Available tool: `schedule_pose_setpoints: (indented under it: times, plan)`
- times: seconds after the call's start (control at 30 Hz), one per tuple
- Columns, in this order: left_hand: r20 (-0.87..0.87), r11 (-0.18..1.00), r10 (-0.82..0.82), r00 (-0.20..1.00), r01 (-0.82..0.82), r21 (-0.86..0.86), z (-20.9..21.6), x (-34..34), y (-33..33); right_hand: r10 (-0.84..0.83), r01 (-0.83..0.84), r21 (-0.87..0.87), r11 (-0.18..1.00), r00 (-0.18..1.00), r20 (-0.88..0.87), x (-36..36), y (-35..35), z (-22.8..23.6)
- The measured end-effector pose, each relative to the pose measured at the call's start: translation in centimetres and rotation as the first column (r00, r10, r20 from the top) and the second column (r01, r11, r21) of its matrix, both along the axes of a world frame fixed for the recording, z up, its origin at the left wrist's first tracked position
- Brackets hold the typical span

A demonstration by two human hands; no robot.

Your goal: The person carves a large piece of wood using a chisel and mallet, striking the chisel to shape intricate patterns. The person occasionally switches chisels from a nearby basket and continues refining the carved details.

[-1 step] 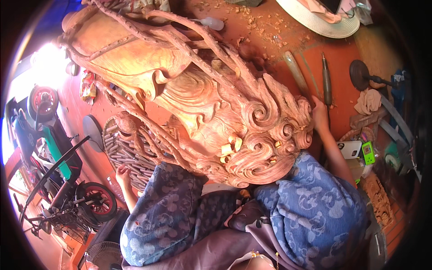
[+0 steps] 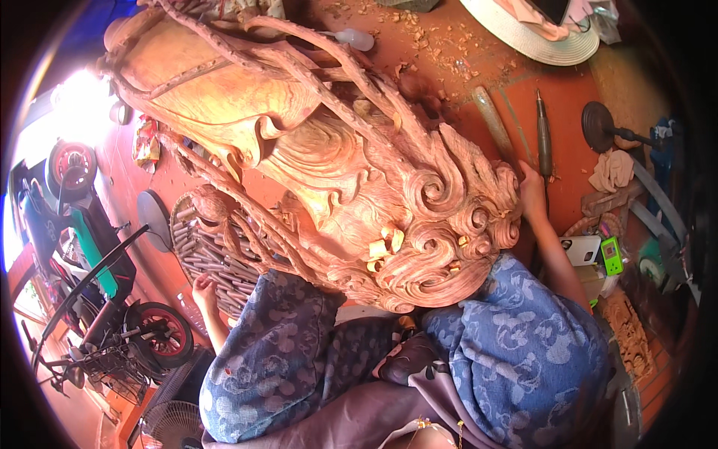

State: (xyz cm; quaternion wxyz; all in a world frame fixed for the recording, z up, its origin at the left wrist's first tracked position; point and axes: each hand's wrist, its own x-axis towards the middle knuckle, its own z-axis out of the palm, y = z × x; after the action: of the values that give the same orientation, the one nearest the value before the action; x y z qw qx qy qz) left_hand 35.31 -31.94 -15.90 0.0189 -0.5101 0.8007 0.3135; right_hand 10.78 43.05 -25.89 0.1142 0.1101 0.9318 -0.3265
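Seemingly printed, though blurred, a red packet (image 2: 146, 142) lies near the carving (image 2: 310, 153).

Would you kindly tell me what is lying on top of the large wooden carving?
Several yellow shavings lie on the wooden carving; the surface directly beneath them is covered and cannot be seen.

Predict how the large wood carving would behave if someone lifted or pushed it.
The wood carving is probably heavy, since it dwarfs the right hand. Its slender branch-like strands look rigid but could snap if knocked. Curled shavings on it would likely slide off.
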Motion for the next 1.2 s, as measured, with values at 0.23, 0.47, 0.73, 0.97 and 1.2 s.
schedule_pose_setpoints:
  times: [0.23, 0.47, 0.73, 0.97, 1.2]
  plan:
    - [-0.006, 1.0, -0.004, 1.0, 0.004, -0.009, -0.2, -0.4, 1.3, -0.059, 0.064, -0.052, 0.997, 0.994, 0.094, -0.3, 0.2, -0.3]
    - [-0.075, 1.0, -0.01, 0.997, 0.008, -0.016, -0.8, 0.3, 1.1, -0.064, 0.069, -0.078, 0.995, 0.996, 0.063, -0.1, 1.9, -2.2]
    - [-0.043, 0.925, -0.156, 0.987, 0.131, -0.357, -3.4, 3.6, 0.2, 0.043, -0.089, -0.233, 0.968, 0.98, -0.195, -0.2, 4.0, -5.8]
    - [-0.279, 0.952, 0.177, 0.944, -0.236, -0.195, -4.6, 8.0, 10.2, 0.189, -0.217, -0.318, 0.923, 0.975, -0.116, -1.3, -1.8, -3.3]
    - [-0.177, 0.83, 0.48, 0.86, -0.51, -0.228, -6.3, 22.4, 14.8, 0.3, -0.299, -0.293, 0.908, 0.953, -0.042, -1.0, -3.2, -1.3]
